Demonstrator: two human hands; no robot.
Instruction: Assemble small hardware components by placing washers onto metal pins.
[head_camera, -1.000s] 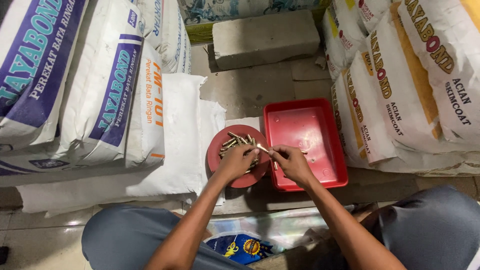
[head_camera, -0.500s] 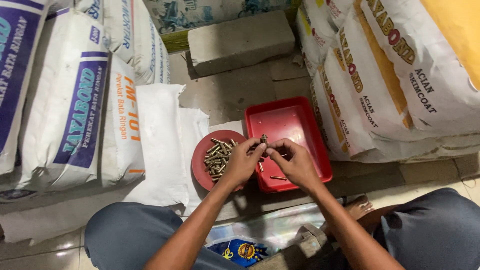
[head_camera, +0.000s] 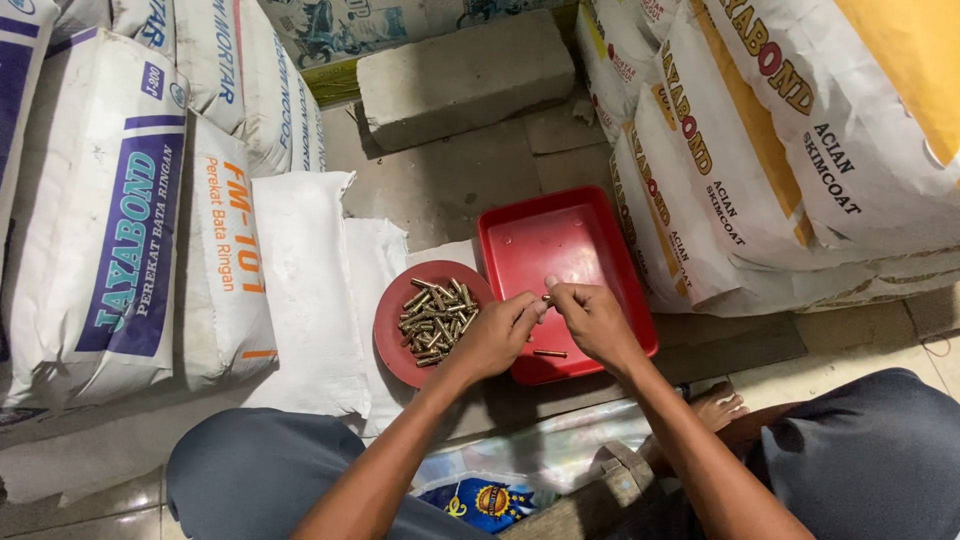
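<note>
A round dark-red plate (head_camera: 392, 320) on the floor holds a pile of several short brass-coloured metal pieces (head_camera: 436, 318). Right of it lies a red rectangular tray (head_camera: 560, 240) with one brass piece (head_camera: 549, 353) near its front edge. My left hand (head_camera: 495, 335) and my right hand (head_camera: 592, 318) meet over the tray's front left part, fingertips pinched together on a small brass piece (head_camera: 545, 297) between them.
Stacked white cement sacks (head_camera: 130, 210) stand at the left, and more sacks (head_camera: 800, 150) at the right. A grey concrete block (head_camera: 465, 75) lies at the back. My knees in dark trousers (head_camera: 260, 475) frame the bottom, with a printed plastic bag (head_camera: 490, 495) between them.
The view has shifted; the plate and tray sit lower and more central. Both hands stay pinched together over the tray's front edge. One brass piece now lies in the tray.
</note>
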